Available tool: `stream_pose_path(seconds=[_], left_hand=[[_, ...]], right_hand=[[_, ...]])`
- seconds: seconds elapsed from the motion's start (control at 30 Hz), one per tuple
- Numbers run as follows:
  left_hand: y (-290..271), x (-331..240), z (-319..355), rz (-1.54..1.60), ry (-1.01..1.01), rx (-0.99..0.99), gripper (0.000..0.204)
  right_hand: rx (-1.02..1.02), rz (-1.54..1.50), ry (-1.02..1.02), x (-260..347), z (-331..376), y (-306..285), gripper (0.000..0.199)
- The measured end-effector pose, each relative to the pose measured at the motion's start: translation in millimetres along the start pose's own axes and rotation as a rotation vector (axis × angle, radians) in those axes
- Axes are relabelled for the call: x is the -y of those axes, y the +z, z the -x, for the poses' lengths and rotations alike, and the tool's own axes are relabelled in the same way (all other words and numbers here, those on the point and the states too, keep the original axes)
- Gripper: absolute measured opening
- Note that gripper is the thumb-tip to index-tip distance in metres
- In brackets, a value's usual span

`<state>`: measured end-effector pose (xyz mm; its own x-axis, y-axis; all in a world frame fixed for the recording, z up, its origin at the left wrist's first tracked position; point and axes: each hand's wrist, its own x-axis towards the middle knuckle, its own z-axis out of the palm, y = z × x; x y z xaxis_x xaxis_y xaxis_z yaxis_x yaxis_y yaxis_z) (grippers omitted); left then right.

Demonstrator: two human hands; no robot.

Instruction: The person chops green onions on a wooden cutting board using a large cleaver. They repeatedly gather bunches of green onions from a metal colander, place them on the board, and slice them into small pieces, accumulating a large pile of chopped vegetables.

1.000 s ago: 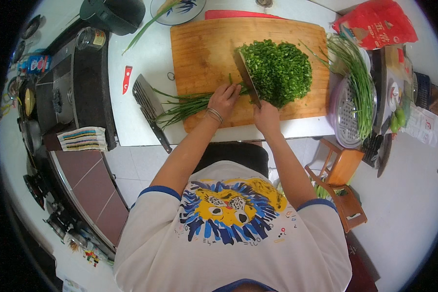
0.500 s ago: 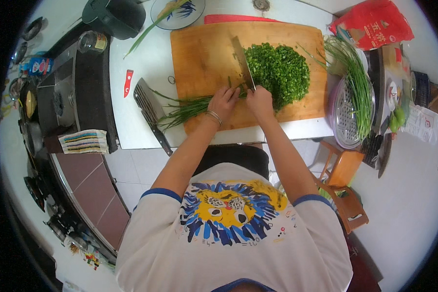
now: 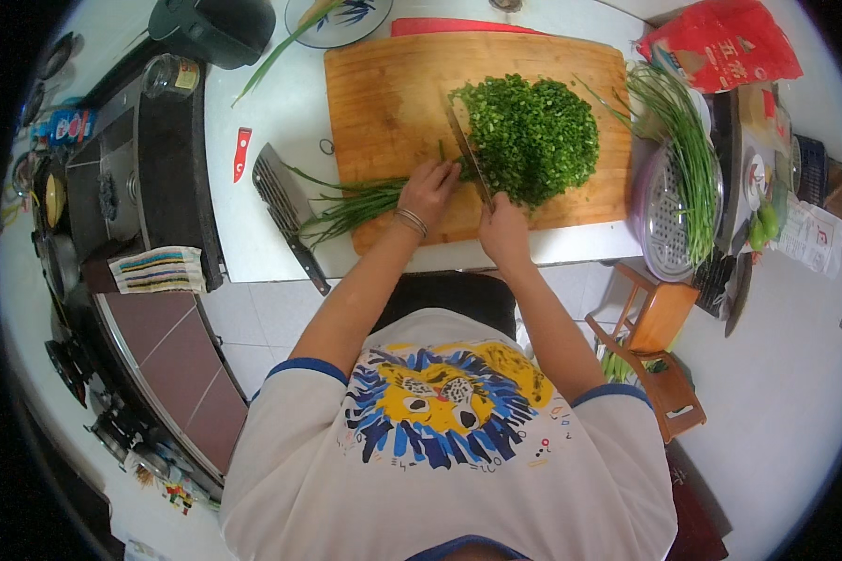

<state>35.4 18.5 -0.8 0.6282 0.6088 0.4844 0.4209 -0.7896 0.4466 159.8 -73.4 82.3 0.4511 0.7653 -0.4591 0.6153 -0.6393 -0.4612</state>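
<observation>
Around cutting board (image 3: 384, 103), second cleaver (image 3: 285, 201), colander (image 3: 660, 220)

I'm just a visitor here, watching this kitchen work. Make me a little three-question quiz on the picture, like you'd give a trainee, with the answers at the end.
1. Which hand grips the knife, and what is the other hand on?
2. True or false: the chopped greens are heaped in a bowl.
3. Fill in the blank: a second knife lies on the white table, to the ____ of the cutting board.

Key:
1. The right hand grips it; the left hand is on the uncut green stalks.
2. False; they are heaped on the cutting board.
3. Left.
</observation>
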Motion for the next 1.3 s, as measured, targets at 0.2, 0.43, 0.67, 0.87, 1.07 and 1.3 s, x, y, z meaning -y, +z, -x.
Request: stream_pose_path(seconds=[0.2,0.43,0.67,0.87,1.07,1.3], left_hand=[[4.1,0.8,-2.3,0.012,0.014,-0.035,0.035],[7.8,6.4,2.5,0.087,-0.055,-0.028,0.033],[9.0,2.5,4.1,0.080,-0.057,-0.032,0.033],[8.4,3.7,8.6,0.071,-0.054,-0.015,0.038],[7.2,4.2,3.5,0.090,-0.046,0.005,0.043],[-0.2,0.7,2.0,0.161,-0.131,0.082,0.035]], right_hand=[[0.048,0.034,0.028,5.2,-28.3,6.6,0.016],[-0.069,-0.110,-0.041,21.9,-43.4,-10.0,0.016],[-0.010,-0.022,-0.015,15.4,-0.5,-18.0,0.014],[0.061,0.054,0.038,10.9,-6.1,-1.4,0.015],[0.017,-0.001,0.024,21.8,-47.1,6.6,0.019],[-0.036,-0.097,-0.031,17.5,-16.1,-15.6,0.015]])
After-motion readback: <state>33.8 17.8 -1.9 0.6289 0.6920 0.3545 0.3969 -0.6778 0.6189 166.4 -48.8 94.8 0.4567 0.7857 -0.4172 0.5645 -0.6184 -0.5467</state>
